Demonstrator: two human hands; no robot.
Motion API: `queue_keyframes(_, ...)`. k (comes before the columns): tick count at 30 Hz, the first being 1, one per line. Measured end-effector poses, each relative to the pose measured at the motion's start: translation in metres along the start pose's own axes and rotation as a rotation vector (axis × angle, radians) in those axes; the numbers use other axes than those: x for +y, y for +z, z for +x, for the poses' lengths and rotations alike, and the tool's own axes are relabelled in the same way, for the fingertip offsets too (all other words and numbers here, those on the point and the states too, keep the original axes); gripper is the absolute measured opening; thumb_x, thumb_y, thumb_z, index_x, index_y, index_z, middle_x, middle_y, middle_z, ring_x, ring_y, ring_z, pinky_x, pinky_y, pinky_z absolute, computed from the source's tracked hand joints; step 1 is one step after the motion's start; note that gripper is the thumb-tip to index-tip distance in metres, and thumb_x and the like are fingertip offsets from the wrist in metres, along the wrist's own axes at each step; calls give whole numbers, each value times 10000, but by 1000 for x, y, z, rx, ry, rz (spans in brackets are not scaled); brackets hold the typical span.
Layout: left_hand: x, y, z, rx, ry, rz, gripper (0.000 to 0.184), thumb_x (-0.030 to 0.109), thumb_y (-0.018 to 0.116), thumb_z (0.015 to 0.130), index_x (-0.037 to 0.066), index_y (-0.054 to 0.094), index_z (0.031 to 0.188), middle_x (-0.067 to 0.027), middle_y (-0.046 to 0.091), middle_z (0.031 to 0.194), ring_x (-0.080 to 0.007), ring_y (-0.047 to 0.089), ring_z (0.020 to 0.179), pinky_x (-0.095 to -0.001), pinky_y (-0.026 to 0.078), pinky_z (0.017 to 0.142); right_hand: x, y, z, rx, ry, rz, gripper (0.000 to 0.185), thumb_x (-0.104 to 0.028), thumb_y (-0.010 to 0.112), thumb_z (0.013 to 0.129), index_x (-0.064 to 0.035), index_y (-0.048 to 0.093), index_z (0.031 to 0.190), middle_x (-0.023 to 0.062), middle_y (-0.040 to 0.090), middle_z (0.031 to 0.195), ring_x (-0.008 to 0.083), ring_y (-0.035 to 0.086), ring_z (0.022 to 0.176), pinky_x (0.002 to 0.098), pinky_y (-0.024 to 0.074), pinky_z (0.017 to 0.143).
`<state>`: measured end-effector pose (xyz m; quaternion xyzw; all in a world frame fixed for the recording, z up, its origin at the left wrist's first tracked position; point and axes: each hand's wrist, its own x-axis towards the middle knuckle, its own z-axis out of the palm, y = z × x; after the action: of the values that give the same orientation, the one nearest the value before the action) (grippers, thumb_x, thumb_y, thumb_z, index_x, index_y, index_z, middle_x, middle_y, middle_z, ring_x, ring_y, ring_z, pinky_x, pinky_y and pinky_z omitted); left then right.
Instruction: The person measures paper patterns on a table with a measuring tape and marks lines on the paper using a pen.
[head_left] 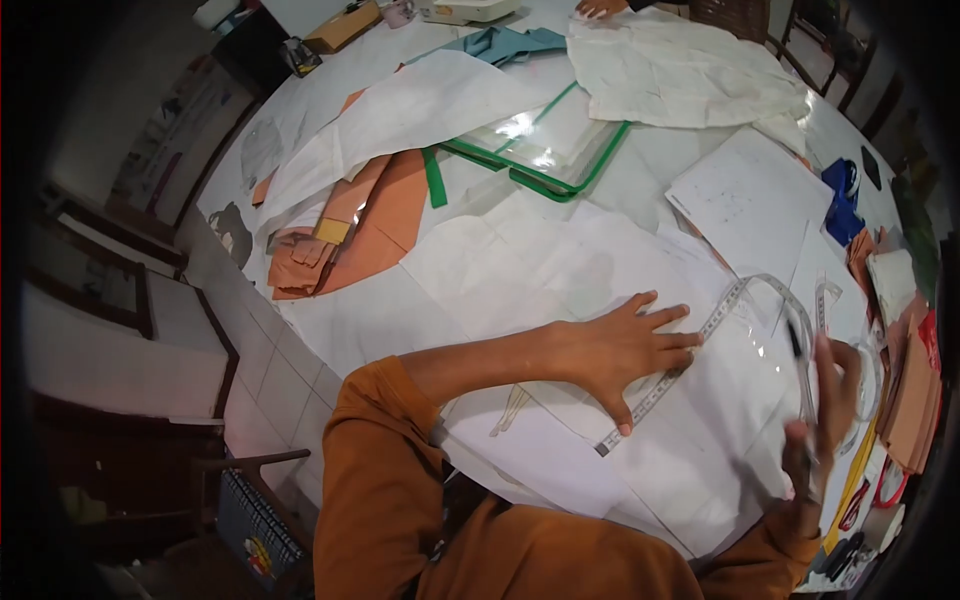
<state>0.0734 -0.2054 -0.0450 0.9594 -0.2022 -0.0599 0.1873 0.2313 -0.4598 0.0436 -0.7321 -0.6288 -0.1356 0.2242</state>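
Observation:
My left hand [632, 360] lies spread on the large sheet of white paper [520, 260], its fingers touching a pale measuring tape [655, 392]. The tape's dark end rests near my thumb. From there it runs up past my fingertips and loops over toward my right hand [828, 425]. That hand is raised at the right with a pen [795, 340], its dark end pointing up, between thumb and fingers. Whether it also grips the tape there, I cannot tell.
Folded orange cloth [385, 220] lies at the left beside a green-edged clear folder [565, 190]. White fabric [690, 70] is at the back, near another person's hand [600, 8]. A blue tape dispenser [843, 200] and stacked cloth pieces [910, 400] line the right edge.

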Motion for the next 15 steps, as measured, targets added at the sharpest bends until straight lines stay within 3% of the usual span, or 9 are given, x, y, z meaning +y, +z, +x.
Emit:
queue_keyframes(1, 0, 1, 1, -1, 0, 4, 1123, 683, 777, 621, 22, 417, 1455, -136, 255, 1610, -383, 108, 1510, -622, 130, 1175, 1, -15, -11, 89, -102, -61, 695, -545, 301, 1026, 22, 497, 1378, 252, 606, 1085, 432, 567, 1084, 515, 472, 921)
queue_keyframes(3, -1, 1, 2, 9, 9, 9, 1116, 672, 784, 622, 18, 421, 1451, -136, 252, 1611, -383, 107, 1510, -621, 131, 1175, 5, -46, -34, 254, -336, -166, 715, -559, 264, 1034, 61, 477, 1321, 321, 589, 1109, 456, 595, 1042, 536, 522, 854)
queue_keyframes(5, -1, 1, 0, 29, 11, -2, 1101, 646, 799, 630, 13, 419, 1446, -139, 253, 1609, -387, 110, 1509, -618, 131, 1178, -3, -63, -79, 375, -381, -200, 577, -438, 391, 1038, 95, 452, 1250, 371, 577, 1121, 444, 633, 993, 550, 554, 814)
queue_keyframes(7, 1, 0, -1, 21, 0, -7, 1088, 637, 801, 638, 17, 416, 1445, -137, 252, 1608, -391, 111, 1507, -614, 131, 1180, -15, -63, -78, 363, -490, 258, 399, -355, 527, 1011, -21, 444, 1215, 359, 595, 1093, 406, 664, 928, 523, 575, 776)
queue_keyframes(8, 2, -1, 1, 20, 1, -5, 1082, 633, 803, 641, 19, 415, 1444, -136, 252, 1608, -393, 112, 1506, -613, 130, 1181, -21, -66, -46, 302, -680, 711, 334, -352, 581, 987, -150, 446, 1216, 325, 618, 1065, 376, 676, 890, 491, 587, 750)
queue_keyframes(12, 4, -4, 3, 19, -6, -12, 1061, 633, 799, 648, 37, 413, 1436, -120, 251, 1609, -370, 115, 1510, -611, 135, 1183, -54, -139, -50, -245, -138, 631, 228, -199, 559, 986, -31, 487, 1123, 214, 623, 880, 355, 677, 841, 457, 574, 682)
queue_keyframes(13, 4, -5, 3, 9, -15, -17, 1060, 636, 796, 650, 42, 410, 1439, -113, 249, 1612, -357, 113, 1513, -608, 135, 1184, -57, -103, -77, 196, -315, 547, 194, -99, 560, 947, 7, 492, 1095, 184, 601, 834, 296, 596, 680, 429, 573, 721)
queue_keyframes(15, 4, -7, 6, -22, -25, -10, 1061, 636, 795, 650, 49, 407, 1444, -107, 247, 1614, -358, 110, 1513, -605, 134, 1186, -47, -119, -45, -65, -352, 710, 203, -48, 579, 911, 9, 498, 1088, 183, 592, 809, 268, 523, 621, 416, 555, 692)
